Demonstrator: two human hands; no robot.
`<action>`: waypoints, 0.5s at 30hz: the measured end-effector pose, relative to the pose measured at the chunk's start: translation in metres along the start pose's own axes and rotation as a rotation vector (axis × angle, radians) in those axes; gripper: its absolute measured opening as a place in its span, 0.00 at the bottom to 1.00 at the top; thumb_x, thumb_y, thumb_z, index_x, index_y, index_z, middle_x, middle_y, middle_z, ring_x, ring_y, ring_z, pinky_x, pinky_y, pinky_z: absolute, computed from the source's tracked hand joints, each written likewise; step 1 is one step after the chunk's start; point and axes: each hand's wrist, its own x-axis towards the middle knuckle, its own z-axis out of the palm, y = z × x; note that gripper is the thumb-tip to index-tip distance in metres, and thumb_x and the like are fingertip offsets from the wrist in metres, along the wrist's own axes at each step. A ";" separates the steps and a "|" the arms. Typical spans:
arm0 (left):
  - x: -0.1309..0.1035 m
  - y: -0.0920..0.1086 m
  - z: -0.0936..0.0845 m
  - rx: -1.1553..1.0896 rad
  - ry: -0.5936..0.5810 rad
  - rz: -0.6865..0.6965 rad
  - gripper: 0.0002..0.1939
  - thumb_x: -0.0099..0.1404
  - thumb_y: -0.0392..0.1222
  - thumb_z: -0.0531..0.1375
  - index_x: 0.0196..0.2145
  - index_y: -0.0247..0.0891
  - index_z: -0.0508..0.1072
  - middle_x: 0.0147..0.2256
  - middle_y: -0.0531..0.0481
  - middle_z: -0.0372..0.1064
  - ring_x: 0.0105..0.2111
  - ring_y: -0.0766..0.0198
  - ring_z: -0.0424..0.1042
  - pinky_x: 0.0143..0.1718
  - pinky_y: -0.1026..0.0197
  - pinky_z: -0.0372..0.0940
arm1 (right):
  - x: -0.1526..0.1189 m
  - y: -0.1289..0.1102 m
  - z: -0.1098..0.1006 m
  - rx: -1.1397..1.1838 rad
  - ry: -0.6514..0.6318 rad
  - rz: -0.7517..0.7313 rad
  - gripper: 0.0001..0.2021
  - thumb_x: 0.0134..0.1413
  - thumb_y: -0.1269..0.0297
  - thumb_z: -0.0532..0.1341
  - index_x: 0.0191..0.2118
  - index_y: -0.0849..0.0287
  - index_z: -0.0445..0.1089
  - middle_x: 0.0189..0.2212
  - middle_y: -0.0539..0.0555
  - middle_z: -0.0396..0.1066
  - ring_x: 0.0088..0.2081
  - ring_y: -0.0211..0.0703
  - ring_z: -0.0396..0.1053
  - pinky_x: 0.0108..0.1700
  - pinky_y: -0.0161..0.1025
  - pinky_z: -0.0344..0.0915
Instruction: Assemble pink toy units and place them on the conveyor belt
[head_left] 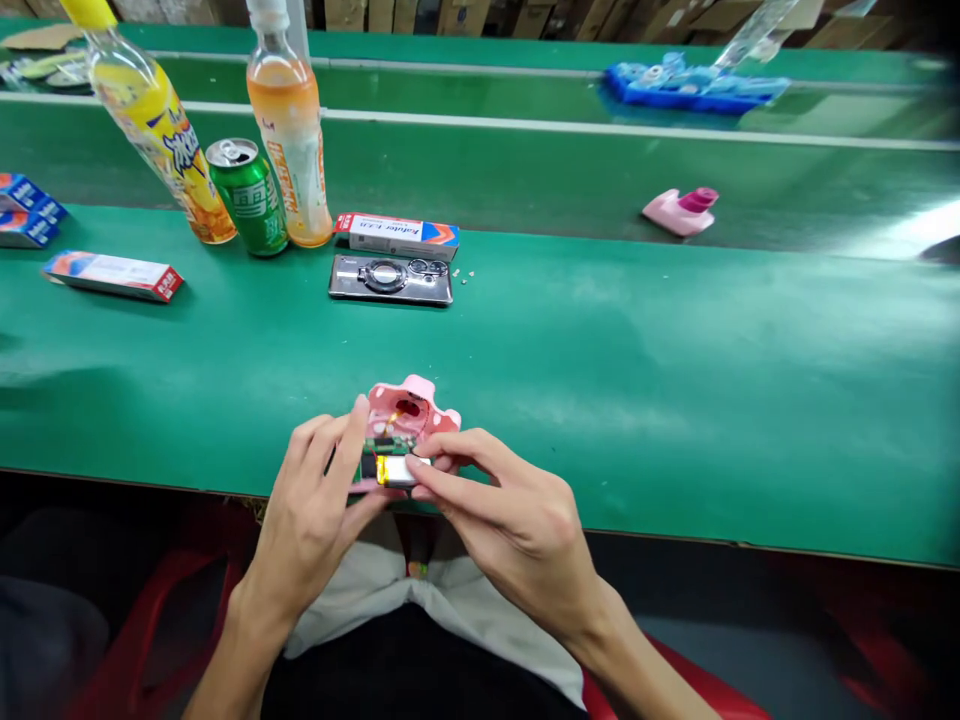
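Note:
A pink plastic shell (444, 420) lies open at the near edge of the green bench, its hollow inside facing me. In front of its cavity sits a green circuit board (390, 443), and an orange strip runs from the board into the shell. My right hand (517, 520) pinches a small silver battery (396, 470) with a yellow end, thumb and finger at its right side. My left hand (315, 500) grips the left side of the pink device, fingers above and thumb below. The lower part of the shell is mostly hidden by the hands.
Beyond the hands lie a phone (391, 281) and a glue box (397, 236). Two bottles (169, 140) (289, 140) and a green can (249, 200) stand at the back left. More boxes (112, 275) lie left; a pink part (681, 211) and blue tray (690, 90) lie back right.

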 end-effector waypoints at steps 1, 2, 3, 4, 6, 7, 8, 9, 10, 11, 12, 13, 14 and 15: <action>-0.001 0.001 0.001 0.002 0.033 -0.024 0.31 0.73 0.39 0.60 0.70 0.38 0.56 0.53 0.39 0.70 0.53 0.52 0.67 0.56 0.52 0.67 | -0.001 0.001 0.002 0.003 -0.006 0.001 0.13 0.65 0.77 0.61 0.48 0.55 0.79 0.44 0.56 0.76 0.40 0.37 0.75 0.43 0.35 0.78; -0.002 0.003 0.002 -0.001 0.062 -0.045 0.27 0.73 0.34 0.58 0.67 0.40 0.61 0.52 0.41 0.70 0.53 0.53 0.68 0.55 0.52 0.67 | -0.001 0.001 0.003 0.004 -0.013 0.005 0.13 0.65 0.77 0.61 0.48 0.55 0.79 0.44 0.56 0.76 0.40 0.37 0.75 0.43 0.35 0.79; -0.001 0.004 0.002 -0.009 0.078 -0.063 0.24 0.73 0.31 0.58 0.64 0.41 0.65 0.51 0.42 0.70 0.53 0.54 0.69 0.55 0.53 0.68 | -0.002 0.001 0.005 0.005 -0.022 0.014 0.13 0.66 0.77 0.61 0.48 0.55 0.79 0.44 0.56 0.76 0.41 0.38 0.75 0.43 0.36 0.79; 0.000 0.005 0.002 -0.024 0.081 -0.082 0.23 0.73 0.30 0.57 0.62 0.41 0.67 0.51 0.43 0.70 0.52 0.55 0.70 0.55 0.53 0.68 | -0.002 0.001 0.005 0.010 -0.027 0.028 0.14 0.65 0.77 0.61 0.48 0.54 0.79 0.44 0.56 0.77 0.41 0.39 0.76 0.42 0.37 0.79; 0.003 0.007 -0.001 -0.053 0.057 -0.131 0.22 0.73 0.30 0.57 0.62 0.40 0.67 0.52 0.42 0.69 0.52 0.56 0.70 0.53 0.55 0.70 | -0.001 0.000 0.005 0.046 -0.018 0.060 0.14 0.64 0.78 0.61 0.48 0.54 0.79 0.44 0.56 0.77 0.41 0.39 0.76 0.42 0.36 0.79; 0.005 0.007 -0.003 -0.053 0.037 -0.152 0.22 0.73 0.31 0.57 0.62 0.39 0.68 0.54 0.41 0.68 0.53 0.56 0.70 0.51 0.55 0.71 | 0.000 -0.001 0.005 0.077 -0.009 0.080 0.15 0.64 0.79 0.61 0.48 0.55 0.80 0.44 0.56 0.77 0.40 0.39 0.76 0.41 0.35 0.79; 0.007 0.006 -0.004 -0.045 0.016 -0.165 0.21 0.73 0.32 0.57 0.62 0.40 0.68 0.56 0.40 0.67 0.54 0.55 0.69 0.50 0.55 0.71 | 0.002 -0.001 0.004 0.111 -0.006 0.103 0.14 0.63 0.79 0.62 0.47 0.55 0.80 0.44 0.56 0.77 0.40 0.38 0.76 0.40 0.34 0.79; 0.008 0.005 -0.006 -0.032 0.007 -0.170 0.20 0.73 0.33 0.58 0.61 0.41 0.70 0.58 0.41 0.66 0.54 0.54 0.67 0.49 0.55 0.71 | 0.004 -0.002 0.002 0.143 -0.006 0.124 0.14 0.63 0.79 0.63 0.47 0.55 0.80 0.43 0.55 0.77 0.40 0.38 0.76 0.40 0.32 0.78; 0.009 0.004 -0.006 -0.021 0.006 -0.166 0.19 0.73 0.32 0.58 0.59 0.42 0.72 0.59 0.41 0.66 0.55 0.54 0.67 0.49 0.55 0.71 | 0.005 -0.003 0.001 0.167 -0.011 0.140 0.14 0.62 0.79 0.63 0.46 0.55 0.80 0.43 0.55 0.77 0.40 0.37 0.77 0.39 0.32 0.78; 0.010 0.003 -0.006 -0.024 0.007 -0.157 0.17 0.72 0.32 0.59 0.56 0.41 0.74 0.59 0.42 0.66 0.55 0.54 0.66 0.50 0.55 0.71 | 0.007 -0.003 0.000 0.176 -0.016 0.148 0.13 0.62 0.79 0.63 0.46 0.55 0.80 0.42 0.54 0.77 0.40 0.37 0.77 0.39 0.31 0.77; 0.010 0.001 -0.005 -0.046 0.016 -0.148 0.15 0.72 0.30 0.59 0.54 0.40 0.75 0.58 0.42 0.68 0.55 0.55 0.67 0.52 0.55 0.71 | 0.008 -0.003 -0.001 0.169 -0.021 0.149 0.13 0.62 0.79 0.64 0.46 0.55 0.80 0.42 0.54 0.77 0.40 0.37 0.77 0.40 0.31 0.77; 0.010 0.000 -0.004 -0.081 0.035 -0.139 0.13 0.72 0.29 0.59 0.51 0.38 0.76 0.56 0.42 0.70 0.55 0.57 0.69 0.53 0.56 0.70 | 0.009 -0.002 -0.001 0.148 -0.026 0.140 0.13 0.63 0.78 0.63 0.46 0.56 0.80 0.42 0.54 0.77 0.40 0.37 0.77 0.40 0.31 0.77; 0.009 -0.001 -0.002 -0.118 0.062 -0.128 0.12 0.71 0.27 0.59 0.50 0.35 0.76 0.54 0.42 0.72 0.54 0.59 0.71 0.55 0.57 0.70 | 0.009 0.000 -0.002 0.118 -0.030 0.120 0.13 0.63 0.78 0.63 0.46 0.56 0.80 0.43 0.55 0.77 0.40 0.37 0.76 0.40 0.31 0.77; 0.008 -0.002 0.000 -0.142 0.090 -0.114 0.12 0.71 0.26 0.59 0.49 0.33 0.76 0.51 0.42 0.74 0.53 0.60 0.73 0.56 0.59 0.69 | 0.009 0.002 -0.002 0.083 -0.035 0.093 0.13 0.63 0.78 0.63 0.47 0.56 0.80 0.43 0.55 0.77 0.40 0.37 0.76 0.41 0.32 0.77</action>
